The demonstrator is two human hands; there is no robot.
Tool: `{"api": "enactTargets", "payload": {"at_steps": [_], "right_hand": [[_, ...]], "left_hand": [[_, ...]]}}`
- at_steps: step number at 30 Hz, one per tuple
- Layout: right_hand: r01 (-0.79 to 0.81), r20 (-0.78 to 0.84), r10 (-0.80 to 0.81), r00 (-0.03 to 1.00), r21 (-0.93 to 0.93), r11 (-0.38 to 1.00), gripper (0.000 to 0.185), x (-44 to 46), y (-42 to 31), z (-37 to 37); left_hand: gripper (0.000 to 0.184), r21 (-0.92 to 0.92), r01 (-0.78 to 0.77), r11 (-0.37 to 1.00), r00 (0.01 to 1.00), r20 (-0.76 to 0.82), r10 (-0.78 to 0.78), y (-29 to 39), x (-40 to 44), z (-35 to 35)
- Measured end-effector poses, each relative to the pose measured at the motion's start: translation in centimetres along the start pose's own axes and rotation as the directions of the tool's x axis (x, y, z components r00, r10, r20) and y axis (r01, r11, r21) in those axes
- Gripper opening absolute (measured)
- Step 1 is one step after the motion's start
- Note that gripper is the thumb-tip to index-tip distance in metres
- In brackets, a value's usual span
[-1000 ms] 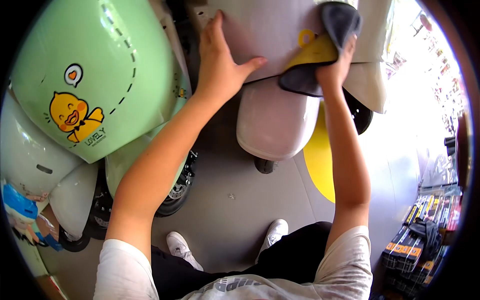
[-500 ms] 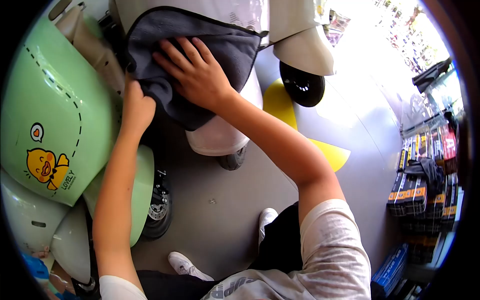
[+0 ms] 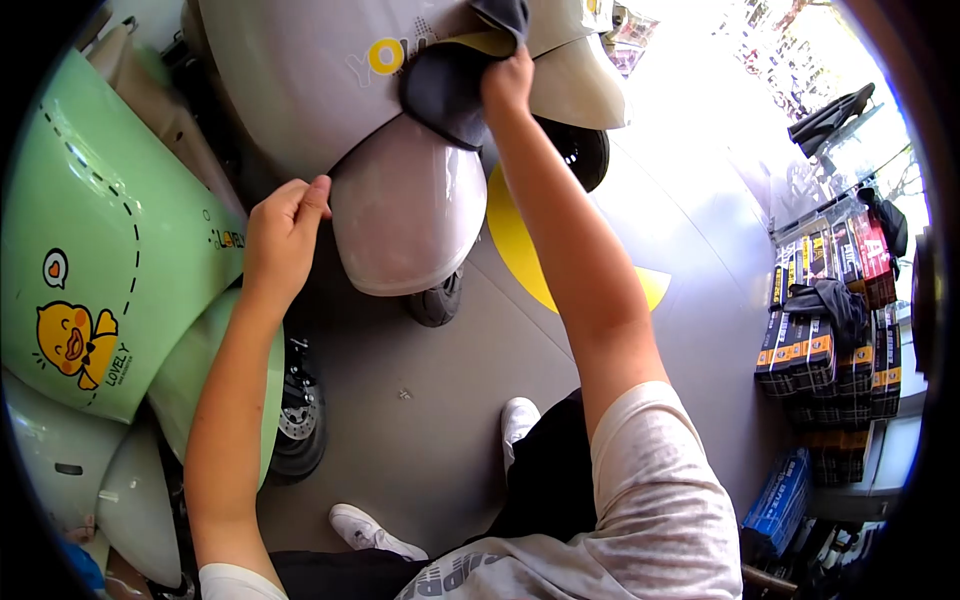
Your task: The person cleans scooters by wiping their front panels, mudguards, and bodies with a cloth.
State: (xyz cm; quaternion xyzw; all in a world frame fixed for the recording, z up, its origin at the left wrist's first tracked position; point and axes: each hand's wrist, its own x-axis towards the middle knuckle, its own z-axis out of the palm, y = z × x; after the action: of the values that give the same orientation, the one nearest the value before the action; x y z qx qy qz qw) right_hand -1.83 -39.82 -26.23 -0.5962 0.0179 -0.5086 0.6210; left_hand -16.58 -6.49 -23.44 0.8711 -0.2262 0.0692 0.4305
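A pale pinkish-grey scooter front panel (image 3: 290,80) with yellow and white lettering fills the top centre, its fender (image 3: 405,215) below. My right hand (image 3: 508,82) grips a dark grey cloth (image 3: 443,92) at the panel's right side; part of the cloth is folded and hangs against the panel. My left hand (image 3: 287,235) is closed at the panel's lower left edge, left of the fender, thumb uppermost. Whether anything thin is between its fingers is hidden.
A light green scooter (image 3: 170,250) with a duck sticker stands at left, a grey one below it. A cream scooter fender (image 3: 580,85) is at upper right. Stacked boxes (image 3: 800,345) stand at right. A yellow floor marking (image 3: 525,250) lies beyond the fender.
The cloth, spread flat over the panel under my right hand half a second ago, is now bunched at the panel's right side. My left hand is off the cloth, and the panel's lettering shows again.
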Motion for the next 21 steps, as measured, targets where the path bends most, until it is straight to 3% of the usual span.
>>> {"api": "enactTargets", "payload": {"at_steps": [1,2,3,4,6,7,8,10,12,13,14,16,18,20,21], "right_hand": [[-0.269,-0.019,0.279,0.960,0.213,0.939,0.036,0.0,-2.1,-1.2],[-0.495,0.021,0.536,0.844,0.415,0.764,0.037,0.1,-4.3,-2.6],[-0.613,0.199,0.627,0.753,0.557,0.560,0.040,0.9,-3.7,-4.8],[-0.670,0.375,0.572,0.729,0.563,0.484,0.045,1.4,-2.4,-6.9],[-0.804,0.741,0.319,0.591,0.576,0.149,0.047,3.1,0.0,-11.8],[-0.840,0.813,0.230,0.535,0.541,0.043,0.050,3.0,-0.9,-13.5],[-0.845,0.833,0.147,0.534,0.525,0.097,0.052,3.2,-1.8,-14.6],[-0.844,0.837,0.112,0.536,0.531,0.068,0.053,3.3,-3.9,-17.0],[-0.826,0.825,0.080,0.559,0.545,0.146,0.051,3.9,-5.3,-18.1],[-0.771,0.767,0.135,0.628,0.588,0.245,0.050,3.7,-5.9,-18.5],[-0.673,0.726,0.069,0.684,0.591,0.445,0.046,3.7,-5.7,-18.6],[-0.408,0.411,0.276,0.869,0.280,0.869,0.038,4.3,-5.4,-18.3],[-0.427,0.413,0.288,0.864,0.297,0.854,0.034,4.5,-4.4,-18.4],[-0.337,0.331,0.362,0.871,-0.133,0.932,0.034,5.7,-2.8,-18.6],[-0.299,0.370,0.334,0.867,-0.149,0.943,0.035,6.1,-2.5,-18.9]], "left_hand": [[0.040,-0.003,-0.065,0.998,0.998,0.004,0.065,0.5,-0.2,0.5],[0.040,-0.010,-0.060,0.998,0.998,0.011,0.060,0.9,-0.2,1.1],[0.039,0.017,-0.147,0.989,0.989,0.010,0.147,1.2,-0.2,1.6],[0.037,0.041,-0.232,0.972,0.973,0.013,0.231,1.5,-0.2,2.3],[0.031,0.010,-0.258,0.966,0.966,0.012,0.258,1.8,-0.2,4.0],[0.027,0.064,-0.355,0.933,0.934,0.002,0.356,1.8,0.0,4.8],[0.024,0.120,-0.447,0.886,0.893,-0.005,0.451,1.8,0.2,5.4],[0.019,0.114,-0.390,0.914,0.920,0.092,0.381,2.1,0.4,6.0],[0.019,0.285,-0.538,0.793,0.833,0.037,0.552,2.1,1.1,7.0],[0.029,0.322,-0.530,0.784,0.843,0.102,0.528,1.7,1.5,7.4],[0.029,0.320,-0.532,0.784,0.841,0.096,0.532,1.6,2.0,7.8],[0.041,0.343,-0.578,0.741,0.811,0.135,0.570,1.6,2.8,8.6],[0.046,0.333,-0.567,0.753,0.820,0.151,0.551,1.6,3.4,9.5],[0.052,0.326,-0.552,0.767,0.832,0.163,0.530,1.6,3.5,9.8],[0.053,0.322,-0.545,0.774,0.838,0.188,0.513,1.7,3.6,9.6]]}}
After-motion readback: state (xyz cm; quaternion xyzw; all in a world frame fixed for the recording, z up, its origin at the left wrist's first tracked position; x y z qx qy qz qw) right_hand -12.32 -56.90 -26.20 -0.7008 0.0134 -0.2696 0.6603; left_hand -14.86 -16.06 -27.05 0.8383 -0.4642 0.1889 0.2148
